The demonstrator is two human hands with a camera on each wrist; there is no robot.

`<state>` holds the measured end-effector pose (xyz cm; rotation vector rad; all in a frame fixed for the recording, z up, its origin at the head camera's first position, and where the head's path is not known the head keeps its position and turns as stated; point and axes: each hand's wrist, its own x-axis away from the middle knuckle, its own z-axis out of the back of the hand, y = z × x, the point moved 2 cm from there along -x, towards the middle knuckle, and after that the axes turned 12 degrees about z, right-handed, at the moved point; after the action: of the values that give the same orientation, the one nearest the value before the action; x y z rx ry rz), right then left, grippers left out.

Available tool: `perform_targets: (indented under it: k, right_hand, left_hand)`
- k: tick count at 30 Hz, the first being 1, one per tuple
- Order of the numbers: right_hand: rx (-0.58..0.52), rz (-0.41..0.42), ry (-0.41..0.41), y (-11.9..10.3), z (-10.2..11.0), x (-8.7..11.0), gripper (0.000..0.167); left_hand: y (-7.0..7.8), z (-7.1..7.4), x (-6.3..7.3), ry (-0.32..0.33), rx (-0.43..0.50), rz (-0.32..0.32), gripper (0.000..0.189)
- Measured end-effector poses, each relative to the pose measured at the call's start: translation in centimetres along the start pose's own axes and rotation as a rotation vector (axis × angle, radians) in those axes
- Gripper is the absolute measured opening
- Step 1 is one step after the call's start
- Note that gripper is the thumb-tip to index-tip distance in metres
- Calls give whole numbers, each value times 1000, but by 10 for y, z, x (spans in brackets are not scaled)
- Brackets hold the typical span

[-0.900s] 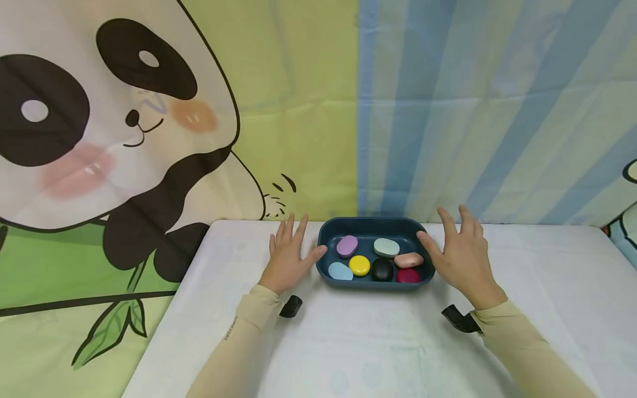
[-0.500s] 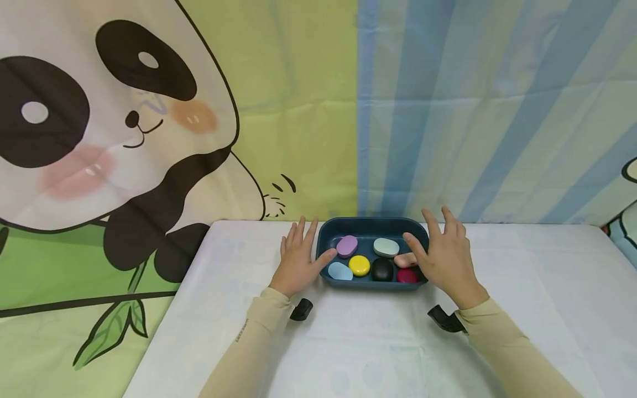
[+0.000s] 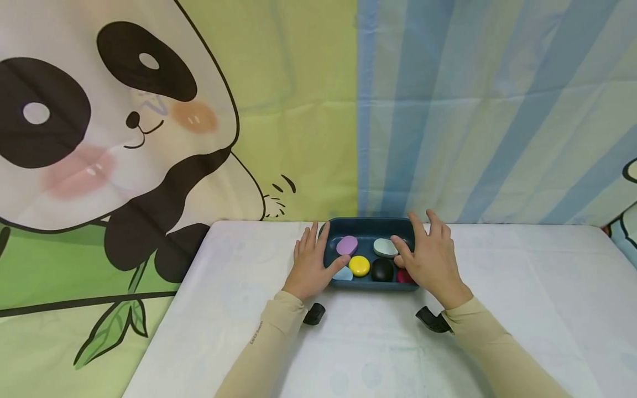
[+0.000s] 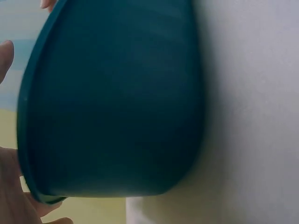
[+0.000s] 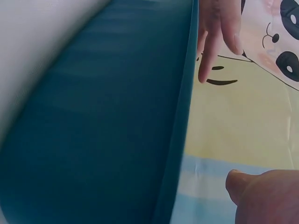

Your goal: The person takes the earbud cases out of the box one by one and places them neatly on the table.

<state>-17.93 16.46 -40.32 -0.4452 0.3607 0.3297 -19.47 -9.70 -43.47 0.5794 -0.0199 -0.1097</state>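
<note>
A dark blue rectangular tray (image 3: 377, 286) with rounded corners stands at the table's far edge in the head view. In it lie several smooth rounded pieces of unclear kind: a purple oval (image 3: 346, 245), a yellow disc (image 3: 359, 266), a black round one (image 3: 382, 270), a pale mint oval (image 3: 384, 247), a light blue one (image 3: 344, 273) and a red one (image 3: 405, 276). My left hand (image 3: 309, 270) spreads over the tray's left end, thumb above the light blue piece. Over the right end reaches my right hand (image 3: 436, 264), fingers extended, largely covering a pink piece.
A white cloth covers the table (image 3: 368, 354). Right behind it hangs a printed backdrop (image 3: 298, 110) with a panda and stripes. Black wrist mounts (image 3: 314, 314) stick out below the hands.
Both hands have moved inward over the tray's ends, the left to the right and the right to the left. The tray and its pieces stay in place, with the pink piece now mostly hidden.
</note>
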Motion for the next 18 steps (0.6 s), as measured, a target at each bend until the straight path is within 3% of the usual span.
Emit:
perform_targets:
  k: [8,18]
  right_hand:
    - [-20,8,3,-1,-12,-3,67]
    - [-49,-10,-59,-7,-27,-7,65]
  left_hand:
    - [-1,-12,-2,7,-2,14,99]
    - [-3,-19,2,40,12,73,125]
